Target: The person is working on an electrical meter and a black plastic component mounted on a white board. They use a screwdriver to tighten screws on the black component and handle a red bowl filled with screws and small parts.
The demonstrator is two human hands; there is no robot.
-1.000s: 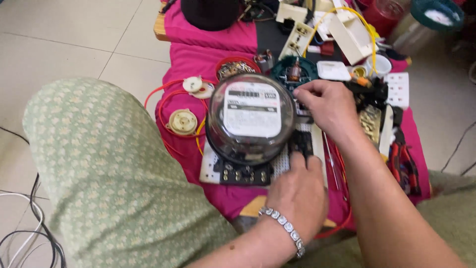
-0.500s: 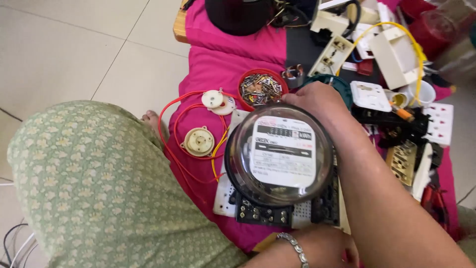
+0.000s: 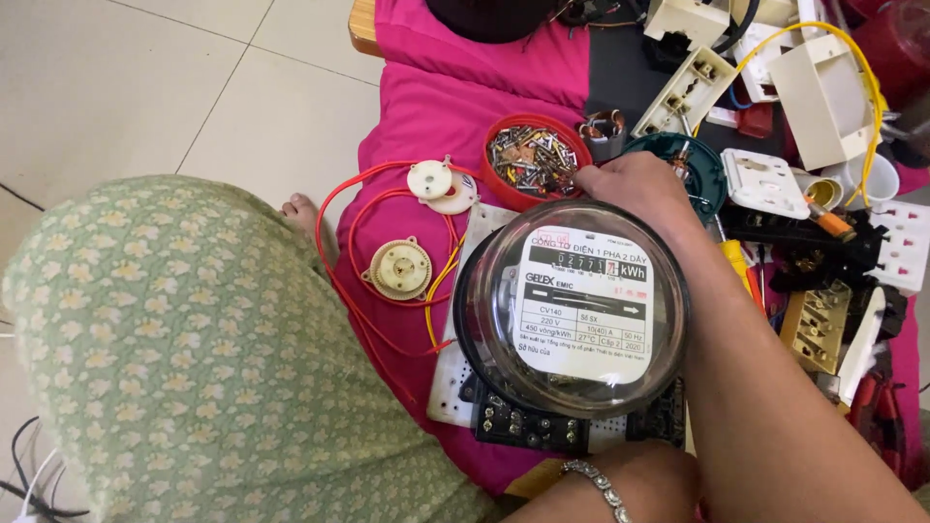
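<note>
Resting on top edge of round electric meter, right hand, fingers curled down on far side of glass cover; firm clamp or only touch, cannot tell. Left hand mostly out of view below, only wrist with bracelet seen, grip probably unknowable. Meter lying on white board over pink cloth, cover on, black terminal block bare, no wires joined yet. Crowded right side: sockets, tools. Free room only left, near red wire and knee.

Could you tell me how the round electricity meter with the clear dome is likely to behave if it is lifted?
The meter probably feels heavy for its size, given its packed body. Its smooth clear dome looks slippery and likely breakable. The right hand reaches over its top edge.
</note>
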